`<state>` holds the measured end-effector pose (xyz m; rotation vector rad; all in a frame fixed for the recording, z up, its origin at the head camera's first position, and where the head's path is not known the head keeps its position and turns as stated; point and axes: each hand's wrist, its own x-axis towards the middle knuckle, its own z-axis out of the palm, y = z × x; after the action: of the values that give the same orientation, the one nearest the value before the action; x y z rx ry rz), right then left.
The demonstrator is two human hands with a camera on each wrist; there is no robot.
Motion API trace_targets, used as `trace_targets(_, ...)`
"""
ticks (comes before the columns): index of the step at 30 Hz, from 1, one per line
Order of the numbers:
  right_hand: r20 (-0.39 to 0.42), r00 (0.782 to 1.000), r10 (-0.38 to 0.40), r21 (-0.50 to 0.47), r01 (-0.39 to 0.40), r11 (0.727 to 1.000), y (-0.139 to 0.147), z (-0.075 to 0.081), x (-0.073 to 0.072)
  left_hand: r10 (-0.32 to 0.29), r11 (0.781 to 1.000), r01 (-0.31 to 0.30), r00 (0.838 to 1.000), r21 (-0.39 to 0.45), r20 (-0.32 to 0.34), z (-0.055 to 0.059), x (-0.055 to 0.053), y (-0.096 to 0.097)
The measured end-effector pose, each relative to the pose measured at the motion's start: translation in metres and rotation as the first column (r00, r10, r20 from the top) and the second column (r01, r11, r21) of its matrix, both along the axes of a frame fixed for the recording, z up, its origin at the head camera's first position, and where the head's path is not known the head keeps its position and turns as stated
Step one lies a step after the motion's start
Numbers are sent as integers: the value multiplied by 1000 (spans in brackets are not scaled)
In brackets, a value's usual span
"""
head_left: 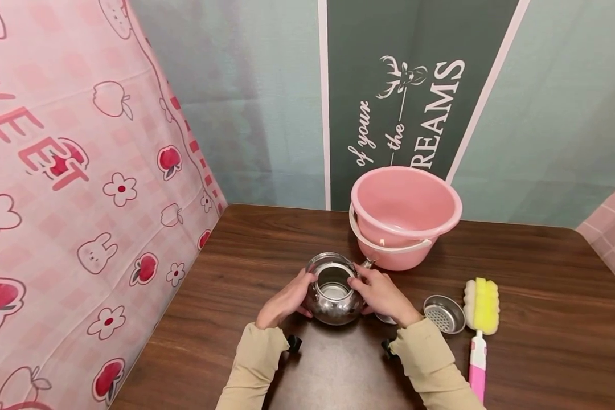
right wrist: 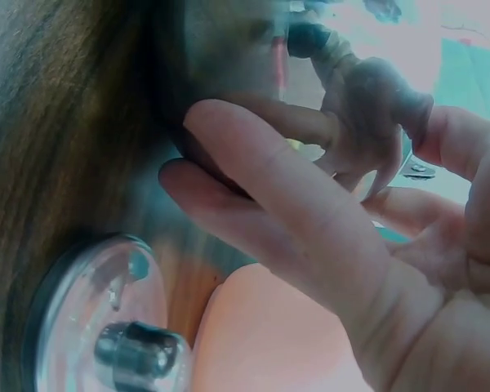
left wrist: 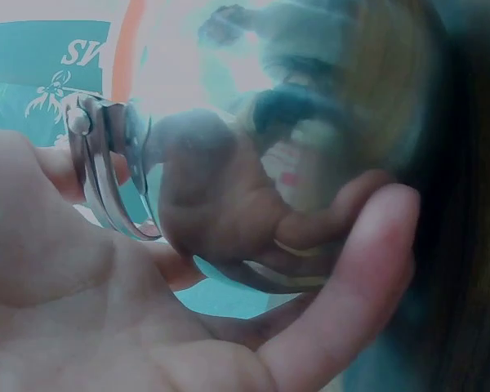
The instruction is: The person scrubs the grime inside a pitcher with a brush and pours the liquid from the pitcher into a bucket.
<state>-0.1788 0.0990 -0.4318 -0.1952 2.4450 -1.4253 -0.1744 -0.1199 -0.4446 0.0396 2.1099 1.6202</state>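
A shiny steel teapot (head_left: 335,313) without its lid stands upright over the table, its round mouth facing up and its spout toward the back right. My left hand (head_left: 288,297) holds its left side, thumb at the rim; in the left wrist view the fingers curve along the mirrored body (left wrist: 220,188) beside the hinge of the folded-down handle (left wrist: 106,167). On the opposite side my right hand (head_left: 386,293) grips the pot, thumb likewise at the rim. A round lid (right wrist: 106,318) with a dark knob lies on the table below the right hand, mostly hidden in the head view.
Behind the pot stands a pink bucket (head_left: 389,259) with a pink basin (head_left: 405,199) in its top. To the right are a perforated metal strainer (head_left: 443,316) and a yellow-and-white sponge brush (head_left: 482,307) with a pink handle. The wooden table (head_left: 548,296) meets a hanging curtain at the back.
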Motion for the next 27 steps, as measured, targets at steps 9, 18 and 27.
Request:
trace_targets(9,-31,999,-10,18,11,1000,3,14,13,-32,996,29,999,-89,-27,12,8,1)
trace_targets(18,-40,999,-28,41,29,999,4,31,29,-58,989,60,998,-133,20,30,22,2)
trace_targets(27,-62,998,-21,52,24,998,9,49,41,-96,984,87,994,-154,-51,50,32,4)
